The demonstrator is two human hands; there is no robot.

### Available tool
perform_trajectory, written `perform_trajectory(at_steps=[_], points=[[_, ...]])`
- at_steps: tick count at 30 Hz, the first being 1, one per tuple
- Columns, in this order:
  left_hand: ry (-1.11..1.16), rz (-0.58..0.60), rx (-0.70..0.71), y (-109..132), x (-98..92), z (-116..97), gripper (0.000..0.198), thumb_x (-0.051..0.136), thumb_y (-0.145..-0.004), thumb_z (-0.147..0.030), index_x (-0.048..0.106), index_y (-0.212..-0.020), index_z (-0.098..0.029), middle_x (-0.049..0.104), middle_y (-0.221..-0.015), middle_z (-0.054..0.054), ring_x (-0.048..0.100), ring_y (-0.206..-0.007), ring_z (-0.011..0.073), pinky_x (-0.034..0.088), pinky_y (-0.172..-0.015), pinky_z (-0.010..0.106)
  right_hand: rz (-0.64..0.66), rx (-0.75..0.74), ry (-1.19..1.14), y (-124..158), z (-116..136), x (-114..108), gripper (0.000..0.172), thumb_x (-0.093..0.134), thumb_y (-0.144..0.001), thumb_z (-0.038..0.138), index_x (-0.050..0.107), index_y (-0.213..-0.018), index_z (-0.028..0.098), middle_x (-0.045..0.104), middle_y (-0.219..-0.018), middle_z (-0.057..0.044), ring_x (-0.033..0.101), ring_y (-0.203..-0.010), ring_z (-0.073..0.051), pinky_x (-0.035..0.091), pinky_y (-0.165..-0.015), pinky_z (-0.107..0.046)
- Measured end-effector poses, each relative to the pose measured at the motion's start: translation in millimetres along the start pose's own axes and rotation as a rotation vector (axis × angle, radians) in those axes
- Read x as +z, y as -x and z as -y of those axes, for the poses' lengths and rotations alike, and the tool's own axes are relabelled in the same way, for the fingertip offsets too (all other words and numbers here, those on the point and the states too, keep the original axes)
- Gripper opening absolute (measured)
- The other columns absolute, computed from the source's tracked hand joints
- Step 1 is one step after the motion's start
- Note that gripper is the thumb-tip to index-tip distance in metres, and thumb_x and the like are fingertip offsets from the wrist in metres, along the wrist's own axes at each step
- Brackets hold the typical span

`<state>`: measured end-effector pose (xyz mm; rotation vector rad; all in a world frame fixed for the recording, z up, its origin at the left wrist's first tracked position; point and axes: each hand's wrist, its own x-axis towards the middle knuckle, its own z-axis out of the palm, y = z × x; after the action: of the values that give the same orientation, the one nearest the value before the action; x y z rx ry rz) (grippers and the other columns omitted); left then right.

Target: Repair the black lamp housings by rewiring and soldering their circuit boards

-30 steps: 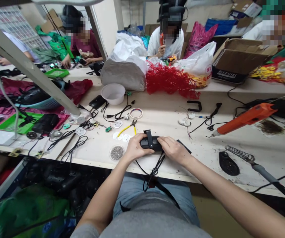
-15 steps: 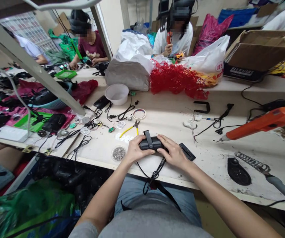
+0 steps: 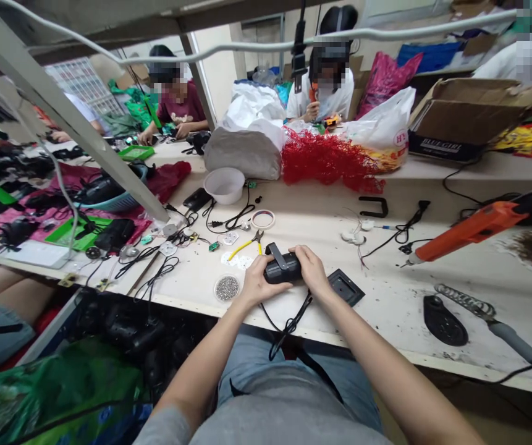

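Between my two hands is a black cylindrical device with a strap-like handle point(image 3: 280, 267) and a black cord hanging from it. My left hand point(image 3: 257, 281) wraps its left end, thumb along the near side. My right hand point(image 3: 311, 272) grips the right end, fingers over the top, partly hiding it. A black square frame point(image 3: 346, 288) lies on the bench just right of my right hand. Yellow-handled cutters point(image 3: 246, 243) rest beyond my left hand. A round dish of small metal pieces point(image 3: 227, 287) stands left of that hand.
An orange electric screwdriver point(image 3: 472, 232) juts in from the right, above a soldering iron point(image 3: 509, 340) in its coil stand. A white bowl point(image 3: 224, 185) and a tape roll point(image 3: 262, 219) sit farther back. A slanted post point(image 3: 84, 136) crosses the left. Co-workers sit opposite.
My right hand has turned, its fingers now more around the device's end, and the square frame beside it shows more fully. The camera view has tilted up slightly. Both hands keep hold.
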<state>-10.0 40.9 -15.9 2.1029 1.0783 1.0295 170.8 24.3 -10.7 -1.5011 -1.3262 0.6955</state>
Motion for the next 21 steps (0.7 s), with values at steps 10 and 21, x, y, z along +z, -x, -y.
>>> perform_trajectory(at_steps=[10, 21], points=[[0.013, -0.071, -0.005, -0.9, 15.2, 3.5, 0.06, 0.087, -0.058, -0.053, 0.06, -0.102, -0.023, 0.069, -0.096, 0.005, 0.067, -0.09, 0.0251, 0.055, -0.081, 0.039, -0.072, -0.01, 0.002, -7.7, -4.8, 15.6, 0.038, 0.04, -0.094, 0.047, 0.062, -0.074, 0.022, 0.07, -0.081, -0.006, 0.063, -0.077, -0.02, 0.049, -0.077, -0.033], [0.017, -0.112, -0.129, 1.7, 9.2, -3.6, 0.064, 0.088, -0.06, -0.043, 0.059, -0.113, -0.024, 0.065, -0.107, 0.004, 0.065, -0.1, 0.0252, 0.054, -0.089, 0.043, -0.039, -0.195, -0.044, -6.8, 2.0, 17.7, 0.044, 0.036, -0.097, 0.048, 0.068, -0.083, 0.022, 0.073, -0.096, -0.009, 0.067, -0.097, -0.023, 0.052, -0.09, -0.038]])
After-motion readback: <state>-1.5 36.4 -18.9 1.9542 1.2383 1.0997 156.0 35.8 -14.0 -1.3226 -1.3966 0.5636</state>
